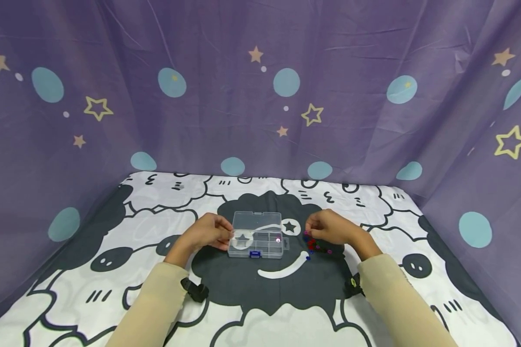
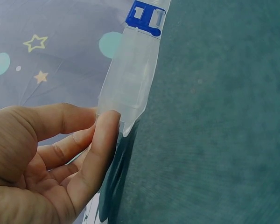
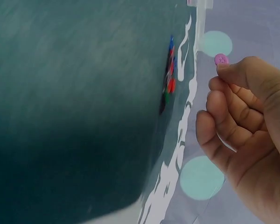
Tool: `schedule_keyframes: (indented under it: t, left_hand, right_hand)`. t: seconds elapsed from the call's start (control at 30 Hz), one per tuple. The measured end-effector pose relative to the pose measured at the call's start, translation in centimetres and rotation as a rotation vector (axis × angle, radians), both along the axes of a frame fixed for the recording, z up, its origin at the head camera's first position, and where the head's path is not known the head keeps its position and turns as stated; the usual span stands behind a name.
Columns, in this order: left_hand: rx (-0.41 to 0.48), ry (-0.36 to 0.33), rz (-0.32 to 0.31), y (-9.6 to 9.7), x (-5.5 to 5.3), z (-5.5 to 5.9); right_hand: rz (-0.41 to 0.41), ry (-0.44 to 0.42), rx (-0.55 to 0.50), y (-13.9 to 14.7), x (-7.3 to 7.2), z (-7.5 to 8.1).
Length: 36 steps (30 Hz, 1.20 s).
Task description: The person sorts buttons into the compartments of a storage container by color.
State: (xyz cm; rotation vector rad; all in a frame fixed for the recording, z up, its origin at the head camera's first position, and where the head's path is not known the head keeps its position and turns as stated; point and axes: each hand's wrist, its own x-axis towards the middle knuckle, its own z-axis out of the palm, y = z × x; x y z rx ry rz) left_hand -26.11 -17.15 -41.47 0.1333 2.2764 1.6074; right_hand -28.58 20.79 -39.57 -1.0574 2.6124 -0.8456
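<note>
A clear plastic box (image 1: 271,253), divided into compartments, is seen at the centre of the head view, its lid (image 1: 257,220) opened toward the top of the frame and a blue latch (image 1: 254,254) fitted at its near edge; its left side is held by the left hand (image 1: 210,232). One small pinkish piece (image 1: 278,240) is contained in a right-hand compartment. Right of centre, red, blue, green and pink buttons (image 1: 312,245) are scattered in a loose cluster. A round pink button (image 3: 220,59), pierced near its middle, is pinched by the right hand (image 3: 247,116), upper right in the right wrist view
</note>
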Motion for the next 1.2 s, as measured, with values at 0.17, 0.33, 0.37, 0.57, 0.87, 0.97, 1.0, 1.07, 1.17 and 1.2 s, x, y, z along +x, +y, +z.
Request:
schedule_keyframes:
  t: [0.17,0.33,0.37,0.57,0.87,0.97,1.0,1.07,1.17,1.2]
  left_hand:
    - [0.0,0.001,0.0,0.0,0.1,0.0]
    - [-0.001,0.003,-0.003,0.0,0.1,0.0]
    - [-0.001,0.004,-0.003,0.0,0.1,0.0]
    - [0.004,0.004,-0.004,-0.1,0.1,0.0]
    - [0.004,0.007,-0.007,0.0,0.0,0.1]
    - [0.003,0.01,-0.006,0.0,0.0,0.1]
    - [0.002,0.01,-0.006,0.0,0.0,0.1]
    - [0.003,0.009,-0.004,0.0,0.0,0.1]
    - [0.002,0.007,-0.003,0.0,0.0,0.0]
    - [0.002,0.006,-0.002,0.0,0.0,0.0]
  right_hand:
    - [0.015,0.002,-0.011,-1.1,0.0,0.2]
    - [0.022,-0.014,-0.018,-2.3,0.0,0.5]
    - [0.025,-0.013,-0.022,-2.5,0.0,0.5]
    - [0.044,0.046,-0.014,-3.7,0.3,0.5]
    - [0.045,0.043,-0.002,-5.1,0.6,0.5]
    - [0.051,0.044,0.002,-5.5,0.7,0.6]
    - [0.055,0.044,0.004,-5.6,0.7,0.6]
    - [0.062,0.042,0.004,-5.9,0.7,0.6]
    - [0.067,0.037,0.02,-6.2,0.7,0.5]
    - [0.066,0.035,0.026,-6.3,0.7,0.5]
